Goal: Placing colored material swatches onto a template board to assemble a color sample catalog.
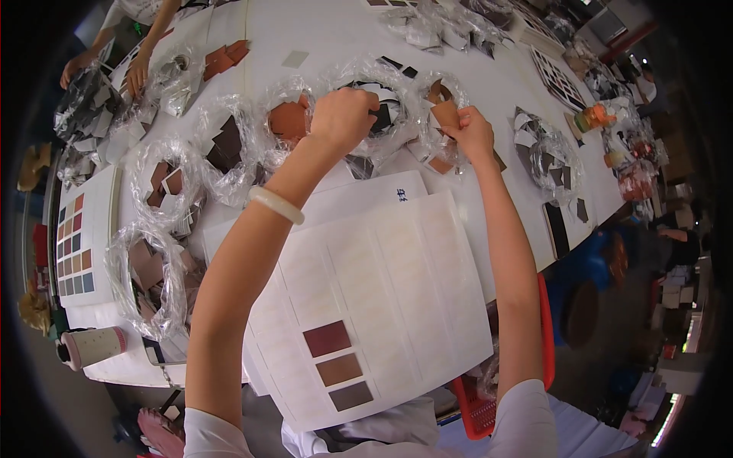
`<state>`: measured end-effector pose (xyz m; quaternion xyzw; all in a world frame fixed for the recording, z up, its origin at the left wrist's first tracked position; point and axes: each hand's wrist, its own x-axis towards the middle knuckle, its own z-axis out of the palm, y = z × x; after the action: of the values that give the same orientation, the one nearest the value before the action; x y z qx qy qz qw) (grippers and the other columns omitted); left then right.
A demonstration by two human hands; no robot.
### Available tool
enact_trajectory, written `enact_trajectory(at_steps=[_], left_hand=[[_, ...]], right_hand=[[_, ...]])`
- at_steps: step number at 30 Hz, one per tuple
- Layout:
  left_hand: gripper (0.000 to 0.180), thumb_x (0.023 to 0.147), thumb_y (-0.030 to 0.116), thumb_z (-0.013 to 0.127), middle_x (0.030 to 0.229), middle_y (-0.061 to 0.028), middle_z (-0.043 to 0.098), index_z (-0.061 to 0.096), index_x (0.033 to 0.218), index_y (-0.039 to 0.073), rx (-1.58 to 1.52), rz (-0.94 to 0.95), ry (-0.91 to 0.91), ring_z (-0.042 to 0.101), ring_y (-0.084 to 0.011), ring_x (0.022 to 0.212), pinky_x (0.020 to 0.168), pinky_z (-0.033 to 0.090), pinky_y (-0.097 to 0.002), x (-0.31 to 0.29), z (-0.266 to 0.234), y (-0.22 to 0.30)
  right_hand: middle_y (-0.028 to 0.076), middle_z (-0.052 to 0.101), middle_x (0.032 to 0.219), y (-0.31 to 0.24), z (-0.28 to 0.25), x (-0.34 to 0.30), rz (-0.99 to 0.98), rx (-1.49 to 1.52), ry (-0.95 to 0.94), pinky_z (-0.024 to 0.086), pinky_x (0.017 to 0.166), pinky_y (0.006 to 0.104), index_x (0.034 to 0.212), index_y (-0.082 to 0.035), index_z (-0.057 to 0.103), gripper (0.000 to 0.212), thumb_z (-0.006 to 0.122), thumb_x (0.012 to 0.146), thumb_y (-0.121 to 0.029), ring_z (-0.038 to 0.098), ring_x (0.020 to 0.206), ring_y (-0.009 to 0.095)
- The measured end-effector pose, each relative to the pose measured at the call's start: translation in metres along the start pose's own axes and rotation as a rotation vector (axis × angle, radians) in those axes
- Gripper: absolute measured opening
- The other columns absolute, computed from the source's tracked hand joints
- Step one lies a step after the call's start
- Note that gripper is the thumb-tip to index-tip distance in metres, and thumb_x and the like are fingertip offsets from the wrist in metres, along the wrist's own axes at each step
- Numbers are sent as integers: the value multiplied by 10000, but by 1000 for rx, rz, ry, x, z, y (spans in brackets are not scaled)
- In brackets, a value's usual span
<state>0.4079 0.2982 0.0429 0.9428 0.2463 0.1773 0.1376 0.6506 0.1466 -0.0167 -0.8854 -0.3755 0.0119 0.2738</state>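
Clear plastic bags [229,145] lie in an arc across the white table [321,38], each mouth rolled open so the sorted swatches inside show and can be reached from one seat; the left hand [341,116] is closed in a fist over the bag of dark pieces [385,114], seemingly pinching its film, though what lies inside the fist I cannot tell; the right hand [472,131] grips a tan leather swatch [445,113] between thumb and fingers, held upright just above the neighbouring bag [439,122]. Directly below the forearms rests a white sample card [382,298], close to the body, three brown swatches [338,368] already fixed in its lower column; a finished card [75,248] sits at the left edge; another person's hands [137,72] work at the far left corner.
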Motion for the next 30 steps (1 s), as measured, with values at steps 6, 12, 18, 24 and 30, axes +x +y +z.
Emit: enact_trajectory(at_steps=[6, 12, 18, 24, 30], left_hand=[[305, 720, 204, 807, 991, -92, 721, 711, 998, 121, 218, -64, -193, 681, -311, 936, 801, 546, -411, 41, 34, -2], [273, 729, 187, 802, 968, -77, 725, 671, 945, 83, 16, -60, -63, 679, -319, 921, 767, 533, -429, 29, 29, -2], [279, 789, 195, 785, 774, -97, 718, 613, 924, 20, -438, -114, 335, 631, -173, 607, 583, 504, -321, -12, -7, -5], [194, 869, 163, 756, 789, -15, 702, 690, 954, 2, -964, -161, 271, 566, -3, 626, 513, 394, -162, -141, -114, -6], [134, 892, 110, 720, 806, -8, 665, 657, 898, -7, -1036, -471, 173, 581, -36, 740, 679, 446, -181, -294, -133, -16]], right_hand=[[125, 716, 910, 14, -3, -3, -15, 109, 121, 528, 714, 400, 947, -42, 627, 396, 860, 706, -251, 686, 801, 307], [147, 697, 789, 14, -24, -17, -216, 28, 227, 515, 667, 400, 808, -7, 645, 271, 807, 769, -221, 670, 719, 338], [111, 725, 831, -24, -55, -73, -118, 375, 180, 505, 619, 269, 923, 3, 633, 190, 735, 859, -143, 694, 708, 134], [88, 709, 832, -84, -63, -205, 38, 722, -162, 494, 598, 219, 977, 27, 651, 118, 663, 926, -78, 664, 682, 125], [116, 708, 815, -123, -27, -303, 268, 942, -575, 523, 586, 237, 949, 36, 637, 100, 665, 922, -55, 677, 674, 143]])
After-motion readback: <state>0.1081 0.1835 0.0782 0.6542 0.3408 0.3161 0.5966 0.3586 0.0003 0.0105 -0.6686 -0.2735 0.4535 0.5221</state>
